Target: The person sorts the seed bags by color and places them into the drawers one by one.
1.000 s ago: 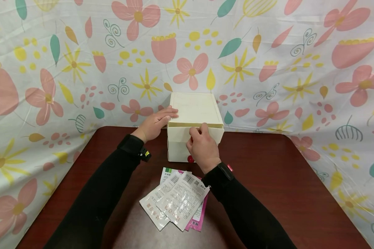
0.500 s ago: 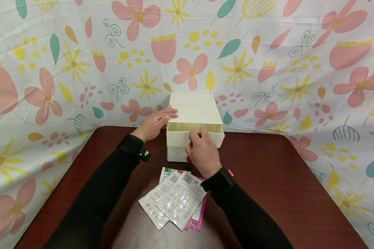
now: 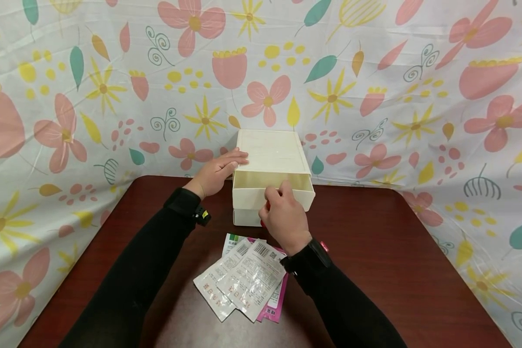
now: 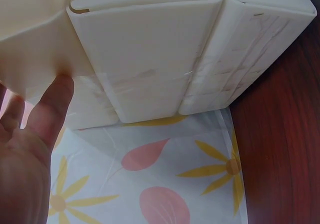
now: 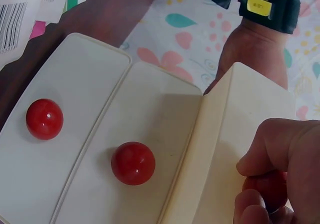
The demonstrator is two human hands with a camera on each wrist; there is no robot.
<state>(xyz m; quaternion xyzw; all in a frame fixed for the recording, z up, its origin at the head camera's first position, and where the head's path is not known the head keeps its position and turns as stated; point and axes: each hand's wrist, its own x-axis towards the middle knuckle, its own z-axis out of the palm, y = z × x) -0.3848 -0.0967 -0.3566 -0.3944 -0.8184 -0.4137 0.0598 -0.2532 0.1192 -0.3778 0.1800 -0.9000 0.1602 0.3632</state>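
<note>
The cream drawer box (image 3: pixel 271 150) is set at the far edge of the table (image 3: pixel 396 270), about midway between the two far corners, with the floral cloth (image 3: pixel 267 63) hung behind it. Its top drawer (image 3: pixel 247 197) stands partly drawn out, while the two lower fronts, each fitted with a red knob (middle knob (image 5: pixel 133 164), bottom knob (image 5: pixel 44 119)), are closed. The top drawer's knob (image 5: pixel 270 188) is pinched between thumb and curled fingers by the right hand (image 3: pixel 285 217). The box is braced by the left hand (image 3: pixel 217 173), its fingers laid straight over the top's left edge, its thumb against the side wall; nothing is gripped there. The step in hand is judged to be the opening of the top drawer; for the next move, a level, straight pull toward the near edge seems called for, with the box held firmly back. In front of the box, toward the near edge, a fanned pile of packets (image 3: pixel 254 278) is left untouched. Barcodes and dense small print are carried on the silvery backs, with reddish characters stamped below; a green patch and a pink packet (image 3: pixel 278 299) show beneath. None of this lettering can be read reliably, nor can the yellow label (image 5: pixel 259 5) on the left wristband (image 5: pixel 295 9).
</note>
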